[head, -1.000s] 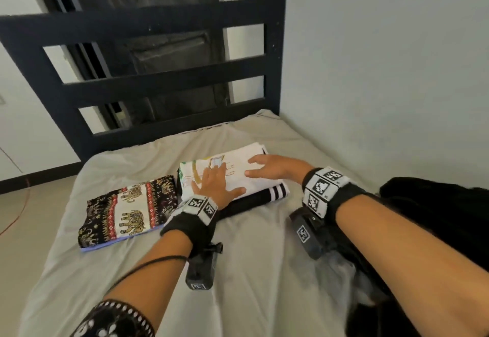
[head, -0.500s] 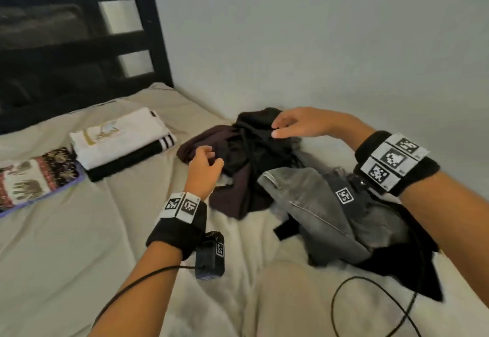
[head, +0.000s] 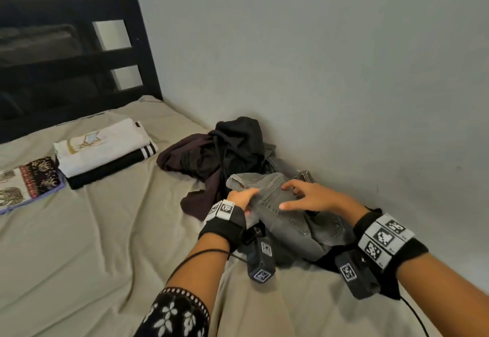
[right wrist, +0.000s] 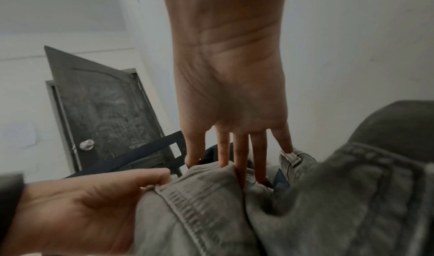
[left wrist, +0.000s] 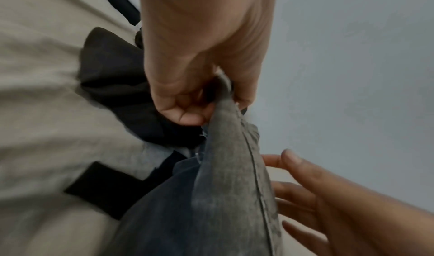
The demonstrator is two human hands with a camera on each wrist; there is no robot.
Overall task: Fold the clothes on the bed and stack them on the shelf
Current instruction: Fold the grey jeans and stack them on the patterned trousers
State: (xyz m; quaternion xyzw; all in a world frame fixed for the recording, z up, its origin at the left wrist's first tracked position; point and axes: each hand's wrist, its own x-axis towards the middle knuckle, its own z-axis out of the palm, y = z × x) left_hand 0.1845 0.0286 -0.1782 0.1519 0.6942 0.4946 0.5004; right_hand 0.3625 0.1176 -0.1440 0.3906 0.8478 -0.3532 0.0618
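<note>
Fingers: left hand point(head: 242, 197) pinching edge of grey jeans point(head: 288, 220); right hand point(head: 309, 197) spread and straight, fingertips point(right wrist: 241, 167) just in among jeans folds, gripping nothing.
Jeans: crumpled on bed point(head: 105, 244), near right, by wall; dark clothes point(head: 219, 151) heaped just beyond, touching.
Step, as judged: picking next garment from unfolded heap. Next move calls for lifting jeans clear and spreading flat.
Folded stacks: white top point(head: 103, 143) on black item, patterned cloth point(head: 29, 180) far left.
Writing: none legible; wristband markers only.
</note>
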